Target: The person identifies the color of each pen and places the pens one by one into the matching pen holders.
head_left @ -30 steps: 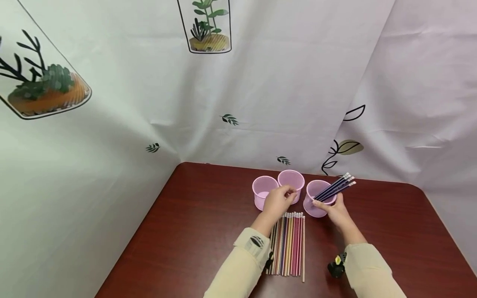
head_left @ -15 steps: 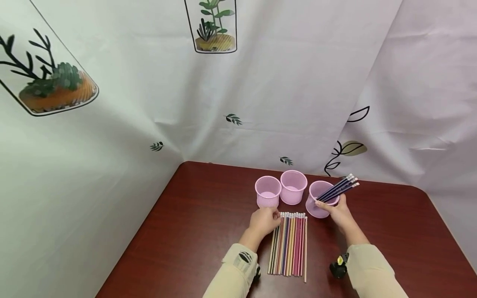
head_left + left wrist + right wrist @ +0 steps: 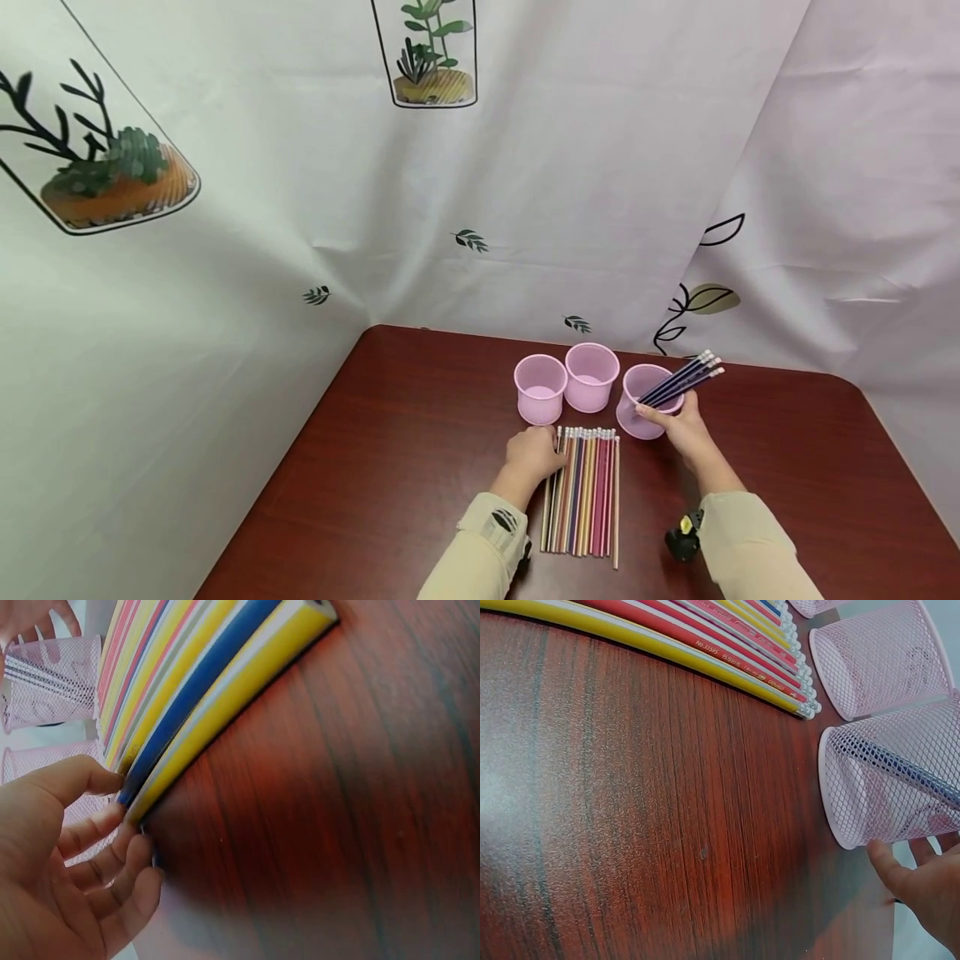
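While the left hand [image 3: 531, 456], now drawn slightly back, pinches partly hidden pencils [image 3: 177, 712], the right hand [image 3: 686, 428] grips a cup [image 3: 635, 423].

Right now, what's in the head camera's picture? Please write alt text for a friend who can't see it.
A person's left hand touches the left side of a row of multicolored pencils on a reddish-brown table, while the right hand holds a pink cup with dark pencils leaning in it. Two more pink cups stand to its left.

The cups [image 3: 540, 410] are pink, the pencils [image 3: 597, 500] multicoloured
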A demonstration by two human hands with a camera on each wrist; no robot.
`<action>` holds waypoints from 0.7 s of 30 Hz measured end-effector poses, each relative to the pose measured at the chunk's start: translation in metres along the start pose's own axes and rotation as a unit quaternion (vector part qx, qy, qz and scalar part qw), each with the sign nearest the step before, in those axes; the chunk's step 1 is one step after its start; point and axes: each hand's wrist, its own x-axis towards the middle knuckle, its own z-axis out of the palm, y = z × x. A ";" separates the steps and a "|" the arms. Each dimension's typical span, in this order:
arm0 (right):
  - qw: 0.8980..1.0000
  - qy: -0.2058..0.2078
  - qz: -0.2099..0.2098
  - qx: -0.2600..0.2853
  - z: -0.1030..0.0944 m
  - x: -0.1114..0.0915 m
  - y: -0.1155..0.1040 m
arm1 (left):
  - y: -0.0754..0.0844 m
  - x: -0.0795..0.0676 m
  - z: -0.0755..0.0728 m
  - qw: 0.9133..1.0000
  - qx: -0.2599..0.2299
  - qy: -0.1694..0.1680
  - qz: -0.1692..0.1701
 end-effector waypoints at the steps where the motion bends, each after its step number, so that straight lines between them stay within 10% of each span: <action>1: 1.000 0.001 0.000 0.001 -0.001 0.002 0.002 | 0.001 0.001 0.000 1.000 0.006 -0.002 -0.006; 21: 1.000 0.002 -0.002 -0.008 0.001 -0.007 -0.009 | 0.006 0.004 0.000 0.997 -0.029 -0.008 -0.069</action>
